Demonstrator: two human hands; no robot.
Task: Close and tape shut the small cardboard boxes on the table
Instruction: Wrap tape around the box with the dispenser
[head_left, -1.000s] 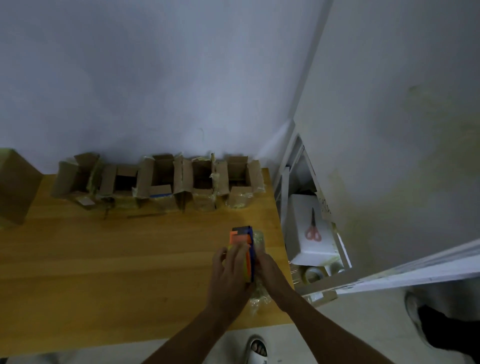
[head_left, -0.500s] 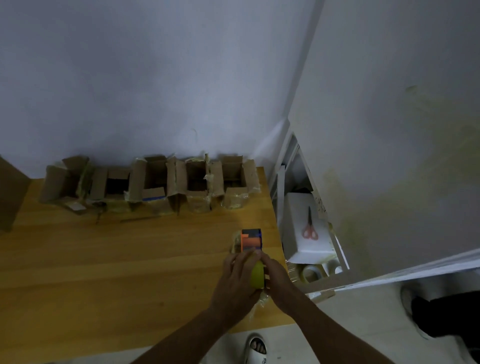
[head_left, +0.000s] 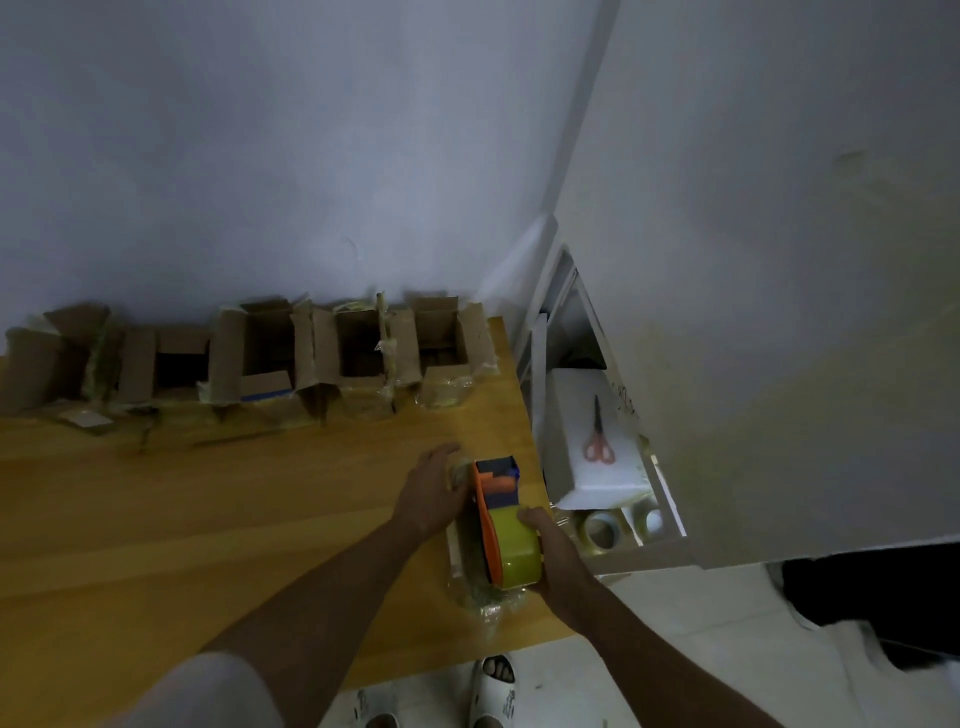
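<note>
Boxes: five open cardboard boxes (head_left: 270, 358) sit in a row at the frame's left middle. Right hand (head_left: 550, 551) grips one tape gun (head_left: 506, 525); left hand (head_left: 431, 493) lies flat on a taped box (head_left: 467, 561) at lower middle.

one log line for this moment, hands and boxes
right hand: grips tape dispenser | left hand: holds taped box | open boxes: untaped along wall | table

The tape dispenser (head_left: 501, 514) and both hands cover the box beneath; the leftmost carton (head_left: 31, 364) is cut off.
</note>
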